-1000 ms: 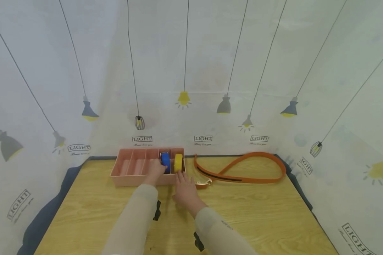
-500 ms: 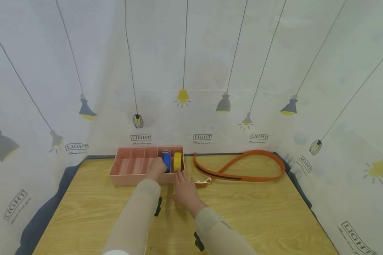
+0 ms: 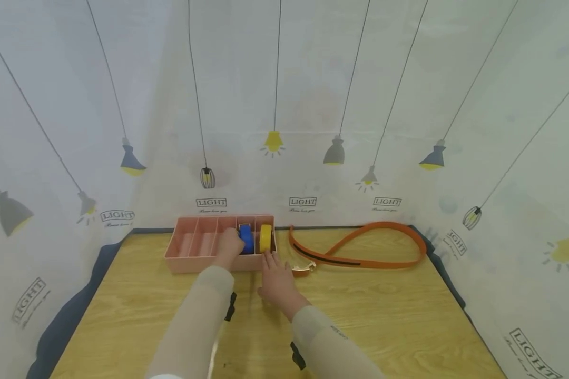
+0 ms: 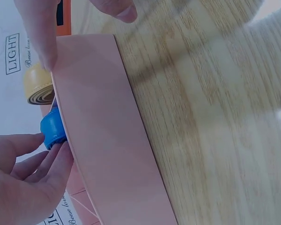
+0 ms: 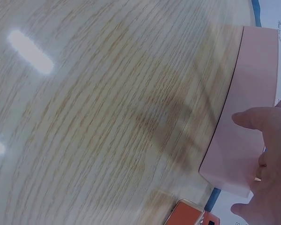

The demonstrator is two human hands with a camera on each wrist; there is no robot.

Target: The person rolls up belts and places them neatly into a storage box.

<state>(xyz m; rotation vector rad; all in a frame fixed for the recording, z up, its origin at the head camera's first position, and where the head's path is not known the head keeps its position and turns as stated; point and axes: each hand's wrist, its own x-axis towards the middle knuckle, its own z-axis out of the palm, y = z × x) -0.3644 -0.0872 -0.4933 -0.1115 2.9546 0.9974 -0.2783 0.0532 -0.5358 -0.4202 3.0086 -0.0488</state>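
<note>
1. Nearest to me, a person's two pale sleeves [image 3: 194, 316] reach over the wooden table [image 3: 389, 326].
2. The right hand [image 3: 277, 281] comes next. Its fingers [image 3: 268, 259] are loose and mostly straight, and their tips rest on the front edge of the pink box [image 3: 196, 266].
3. The left hand [image 3: 229, 246] is a bit farther, over the box. Its fingers pinch the blue roll [image 3: 246, 239].
4. The blue roll sits inside the box, in the slot second from the right end.
5. The yellow roll [image 3: 265, 238] is in the right-end slot, just past the right hand's tips.
6. An orange belt [image 3: 389, 265] with a shiny gold buckle [image 3: 304, 267] lies looped on the table, right of the box.
7. Farthest back, a white wall sheet [image 3: 308, 173] shows hanging lamps and the word LIGHT.
</note>
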